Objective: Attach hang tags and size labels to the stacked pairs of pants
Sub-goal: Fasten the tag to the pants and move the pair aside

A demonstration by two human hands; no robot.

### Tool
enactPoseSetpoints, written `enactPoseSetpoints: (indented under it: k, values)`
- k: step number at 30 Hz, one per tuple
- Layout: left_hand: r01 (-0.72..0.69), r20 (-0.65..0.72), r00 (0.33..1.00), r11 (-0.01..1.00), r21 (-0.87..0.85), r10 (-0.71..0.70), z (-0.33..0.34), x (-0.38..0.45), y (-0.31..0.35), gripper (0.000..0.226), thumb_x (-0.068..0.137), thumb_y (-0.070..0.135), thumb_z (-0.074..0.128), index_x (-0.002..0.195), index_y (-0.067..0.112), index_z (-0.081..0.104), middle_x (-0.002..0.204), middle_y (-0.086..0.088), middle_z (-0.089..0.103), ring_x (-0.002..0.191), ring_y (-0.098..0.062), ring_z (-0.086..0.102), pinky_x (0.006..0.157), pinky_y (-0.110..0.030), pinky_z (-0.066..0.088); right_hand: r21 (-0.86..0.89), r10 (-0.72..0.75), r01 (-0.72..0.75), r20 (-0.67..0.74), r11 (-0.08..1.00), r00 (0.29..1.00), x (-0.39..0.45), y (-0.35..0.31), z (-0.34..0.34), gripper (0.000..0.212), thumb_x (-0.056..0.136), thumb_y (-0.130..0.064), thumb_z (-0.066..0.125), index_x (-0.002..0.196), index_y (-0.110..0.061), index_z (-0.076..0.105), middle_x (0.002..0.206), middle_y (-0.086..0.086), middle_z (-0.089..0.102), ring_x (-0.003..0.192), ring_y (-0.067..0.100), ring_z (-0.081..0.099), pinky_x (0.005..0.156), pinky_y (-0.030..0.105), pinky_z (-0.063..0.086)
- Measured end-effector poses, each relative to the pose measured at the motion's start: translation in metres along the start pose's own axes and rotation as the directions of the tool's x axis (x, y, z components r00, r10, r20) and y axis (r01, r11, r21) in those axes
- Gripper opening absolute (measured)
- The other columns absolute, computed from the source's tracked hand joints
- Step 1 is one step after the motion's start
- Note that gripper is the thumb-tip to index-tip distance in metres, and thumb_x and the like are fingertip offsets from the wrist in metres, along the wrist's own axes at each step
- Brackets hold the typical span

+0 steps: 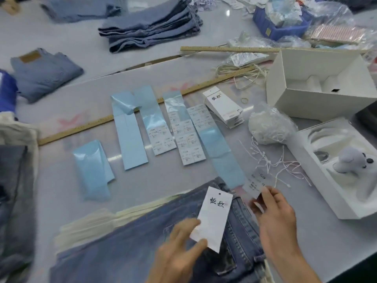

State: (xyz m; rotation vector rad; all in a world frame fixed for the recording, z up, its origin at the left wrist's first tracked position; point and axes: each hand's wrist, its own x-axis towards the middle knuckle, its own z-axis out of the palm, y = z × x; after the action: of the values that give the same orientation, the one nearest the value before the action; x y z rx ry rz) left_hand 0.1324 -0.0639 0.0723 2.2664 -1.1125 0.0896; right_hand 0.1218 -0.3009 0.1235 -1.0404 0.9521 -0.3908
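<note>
A stack of blue denim pants [126,240] lies at the table's near edge, with cream pairs showing beneath it. My left hand [179,252] pinches a white hang tag [214,217] by its lower end, above the jeans. My right hand [275,217] pinches a small white size label [256,183] just right of the tag. Pale blue backing strips with size labels [183,137] lie in a row mid-table. A pile of hang tags [224,107] sits behind them. Loose white tag strings [273,160] lie to the right, beside a bagged bundle of strings [269,125].
Two open white boxes [318,86] [346,166] stand at the right, one holding a small grey toy. Wooden rulers [98,123] cross the table. Folded jeans [44,72] and a denim stack [151,25] lie at the back, a blue bin [281,21] at far right.
</note>
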Motion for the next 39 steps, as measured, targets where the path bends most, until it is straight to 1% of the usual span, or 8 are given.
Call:
enactPoseSetpoints:
  k: [6,13,15,17,22,29,34,39]
  values:
    - [0.009,-0.044,0.999,0.997,0.076,-0.006,0.028,-0.035,0.030,0.018,0.095,0.006,0.056,0.089,0.008,0.074,0.119,-0.011,0.072,0.114,-0.025,0.068,0.073,-0.033,0.060,-0.253,0.092,-0.059,0.120,0.966,0.989,-0.067,0.039,-0.021,0.013,0.103,-0.014,0.055,0.094,-0.007,0.063,0.083,-0.003,0.075,0.074,0.010,0.069,0.068,0.025,0.057]
    - [0.004,-0.100,0.995,1.000,0.002,-0.003,0.039,-0.052,0.030,0.014,0.091,0.005,0.071,0.104,0.005,0.074,0.123,-0.011,0.069,0.123,-0.024,0.063,0.088,-0.031,0.059,-0.633,0.083,0.068,0.205,0.771,0.975,-0.072,0.056,-0.019,0.010,0.099,-0.021,0.062,0.092,-0.020,0.068,0.076,-0.007,0.072,0.060,-0.001,0.061,0.055,0.017,0.049]
    - [-0.009,-0.118,0.993,1.000,-0.008,0.008,0.040,-0.052,0.030,0.013,0.091,0.004,0.071,0.104,0.004,0.074,0.121,-0.011,0.069,0.122,-0.025,0.063,0.090,-0.030,0.058,-0.700,0.098,0.052,0.173,0.712,0.980,-0.066,0.059,-0.015,0.010,0.099,-0.020,0.062,0.092,-0.019,0.069,0.083,-0.005,0.073,0.070,0.003,0.065,0.059,0.025,0.055]
    - [-0.006,-0.122,0.993,1.000,0.003,0.007,0.040,-0.052,0.030,0.009,0.092,0.004,0.072,0.100,0.004,0.073,0.120,-0.011,0.068,0.119,-0.025,0.062,0.085,-0.031,0.059,-0.717,0.101,0.032,0.142,0.696,0.985,-0.061,0.063,-0.012,0.010,0.099,-0.018,0.061,0.093,-0.014,0.069,0.091,0.000,0.074,0.083,0.013,0.071,0.071,0.035,0.062]
    - [0.011,-0.119,0.993,0.998,0.057,-0.004,0.036,-0.051,0.028,0.007,0.091,0.005,0.075,0.095,0.008,0.071,0.115,-0.011,0.068,0.114,-0.025,0.063,0.072,-0.029,0.059,-0.704,0.077,0.033,0.124,0.709,0.989,-0.057,0.066,-0.011,0.012,0.097,-0.015,0.063,0.088,-0.013,0.070,0.085,-0.002,0.075,0.078,0.008,0.073,0.056,0.020,0.056]
    - [-0.024,-0.112,0.993,0.998,0.065,0.032,0.035,-0.051,0.026,0.006,0.092,0.008,0.074,0.097,0.009,0.070,0.114,-0.009,0.067,0.112,-0.024,0.062,0.066,-0.029,0.059,-0.819,0.015,0.080,0.108,0.569,0.994,-0.057,0.073,-0.008,0.012,0.094,-0.024,0.065,0.083,-0.021,0.065,0.081,-0.005,0.073,0.077,0.013,0.073,0.065,0.042,0.063]
    - [-0.056,-0.117,0.991,0.998,0.025,0.058,0.037,-0.049,0.021,0.016,0.103,0.019,0.061,0.091,0.010,0.067,0.107,-0.001,0.065,0.108,-0.019,0.061,0.071,-0.032,0.056,-0.932,-0.150,0.264,0.232,0.248,0.961,-0.062,0.079,-0.007,0.018,0.094,-0.029,0.063,0.081,-0.027,0.050,0.075,-0.011,0.064,0.071,0.007,0.064,0.055,0.030,0.053]
    - [-0.078,-0.107,0.991,0.997,-0.017,0.075,0.039,-0.046,0.013,0.019,0.104,0.023,0.061,0.088,0.013,0.066,0.103,0.002,0.064,0.103,-0.016,0.061,0.072,-0.029,0.054,-0.898,-0.188,0.269,0.214,0.349,0.959,-0.056,0.075,-0.009,0.035,0.091,-0.025,0.071,0.096,-0.026,0.037,0.081,-0.009,0.055,0.070,0.001,0.058,0.048,0.016,0.041]
